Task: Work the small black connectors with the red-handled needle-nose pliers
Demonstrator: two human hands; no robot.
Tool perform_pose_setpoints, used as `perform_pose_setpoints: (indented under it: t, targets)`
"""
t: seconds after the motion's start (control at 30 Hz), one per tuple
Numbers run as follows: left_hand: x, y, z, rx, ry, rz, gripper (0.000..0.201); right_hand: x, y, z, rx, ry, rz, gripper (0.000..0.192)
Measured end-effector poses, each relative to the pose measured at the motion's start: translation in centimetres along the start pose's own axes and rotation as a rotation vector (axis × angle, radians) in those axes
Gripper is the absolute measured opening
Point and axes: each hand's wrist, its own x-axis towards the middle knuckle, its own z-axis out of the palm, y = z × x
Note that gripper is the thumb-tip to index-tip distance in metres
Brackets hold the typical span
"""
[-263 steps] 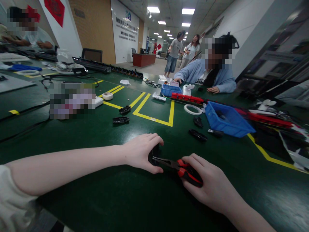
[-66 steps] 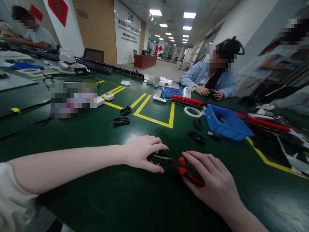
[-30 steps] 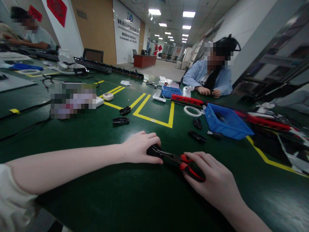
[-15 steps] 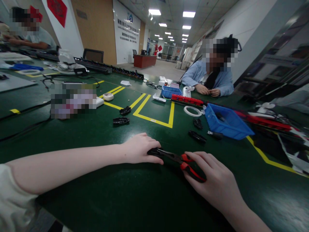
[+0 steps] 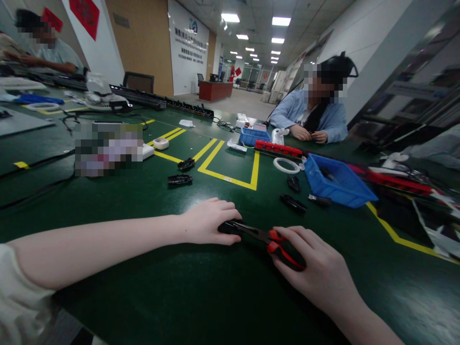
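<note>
Small black plastic part (image 5: 227, 227), over the green table (image 5: 172, 292), was gripped in the left hand (image 5: 208, 221); the right hand (image 5: 311, 261) held red-and-black-handled needle-nose pliers (image 5: 264, 236), tips at it. Excess squeezing, in judgement, risked cracking it.

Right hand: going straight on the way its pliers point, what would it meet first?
Likely the black part in the left hand, right at the tips of the pliers; depth leaves it unclear whether they touch.
</note>
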Motion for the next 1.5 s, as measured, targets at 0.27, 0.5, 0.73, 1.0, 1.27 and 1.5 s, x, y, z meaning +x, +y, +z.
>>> perform_pose_setpoints:
  t: [0.27, 0.5, 0.73, 1.0, 1.27, 1.5]
  targets:
    - [0.1, -0.08, 0.05, 0.003, 0.016, -0.007, 0.041, -0.15, 0.02, 0.0, 0.132, -0.112, 0.168, 0.034]
    - [0.08, -0.14, 0.0, -0.021, 0.016, 0.016, 0.038, 0.01, -0.1, -0.01, 0.177, -0.141, 0.186, 0.033]
    - [-0.07, 0.06, -0.16, -0.005, -0.005, 0.026, 0.034, 0.03, 0.2, -0.04, 0.065, -0.094, 0.068, 0.032]
    - [-0.19, 0.04, -0.12, -0.03, 0.022, 0.04, 0.032, 0.24, 0.16, -0.18, 0.052, -0.08, 0.046, 0.031]
    - [-0.23, 0.07, -0.23, -0.035, 0.008, 0.057, 0.036, 0.11, 0.24, -0.14, 0.052, -0.094, 0.048, 0.032]
    - [-0.25, -0.08, -0.04, -0.087, -0.008, 0.082, 0.037, 0.2, 0.16, -0.11, 0.048, -0.091, 0.037, 0.034]
